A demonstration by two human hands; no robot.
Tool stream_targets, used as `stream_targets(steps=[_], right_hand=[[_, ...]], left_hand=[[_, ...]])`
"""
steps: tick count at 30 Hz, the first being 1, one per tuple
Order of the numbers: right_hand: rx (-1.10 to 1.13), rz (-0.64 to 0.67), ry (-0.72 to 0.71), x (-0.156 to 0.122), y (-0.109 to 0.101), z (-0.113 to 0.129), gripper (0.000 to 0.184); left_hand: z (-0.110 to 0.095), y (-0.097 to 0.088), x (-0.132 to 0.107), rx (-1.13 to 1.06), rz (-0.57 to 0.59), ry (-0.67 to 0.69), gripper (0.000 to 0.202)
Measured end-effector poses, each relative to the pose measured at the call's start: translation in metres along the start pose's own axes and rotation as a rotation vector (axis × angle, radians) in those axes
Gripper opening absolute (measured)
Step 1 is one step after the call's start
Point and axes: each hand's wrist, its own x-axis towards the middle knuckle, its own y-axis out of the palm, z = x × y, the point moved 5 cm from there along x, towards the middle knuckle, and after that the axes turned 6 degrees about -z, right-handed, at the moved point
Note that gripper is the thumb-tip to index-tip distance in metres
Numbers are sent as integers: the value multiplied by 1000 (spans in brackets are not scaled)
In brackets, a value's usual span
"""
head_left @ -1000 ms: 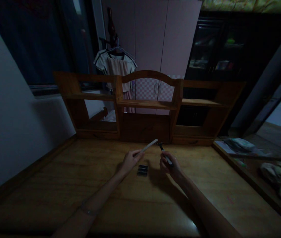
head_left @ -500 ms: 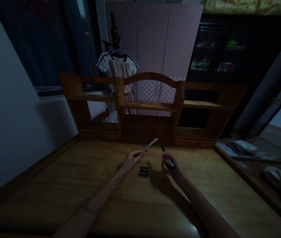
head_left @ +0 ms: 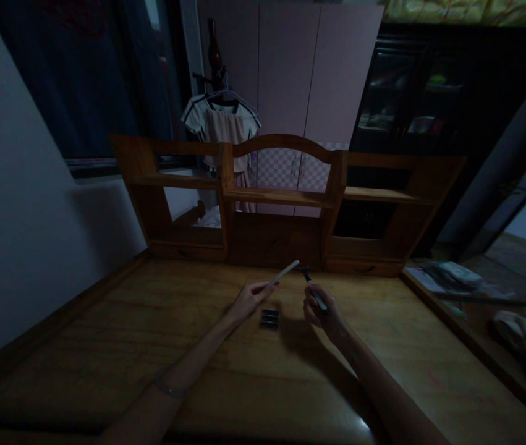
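Observation:
Above a wooden desk (head_left: 105,346), my left hand (head_left: 247,300) pinches a thin pale stick (head_left: 285,272) that slants up to the right. My right hand (head_left: 322,314) is closed round the handle of a razor (head_left: 311,287), whose dark head points up and left, close to the stick's tip. Between my two hands a small dark ribbed block (head_left: 269,319) lies flat on the desk. The room is dim.
A wooden shelf unit (head_left: 281,198) stands along the desk's back edge. A white wall (head_left: 16,235) borders the left. Papers and cloth (head_left: 448,273) lie on a lower surface to the right. Behind hang clothes (head_left: 220,123) before a pink wardrobe (head_left: 290,74).
The stick's tip and the razor's head have drawn slightly closer together. The view has shifted a little; both hands keep their grips.

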Motion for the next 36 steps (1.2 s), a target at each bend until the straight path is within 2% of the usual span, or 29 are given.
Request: stream_targets(steps=[6,11,17,23,26,32,36], right_hand=[[-45,-35,3,-1,0,0,42],[-53,-56,-5,-1,0,1,43],[-65,-65,-12,1,-3,-1,42],[-87,-76,-43,3,-7,-3,43],[-95,-106,-76,5,-12,-6,41],[-254,-201,-95,9,-24,-13,41],[-276,-170,-95,8,-20,-12,41]], left_hand=[[0,3,-2,3,43,20,42],[4,2,0,37,9,19,43],[5,4,-1,70,35,45,41],[19,-8,5,134,-78,34,43],[20,-11,7,136,-89,46,43],[14,-3,4,125,-26,46,43],[17,-1,3,155,1,20,45]])
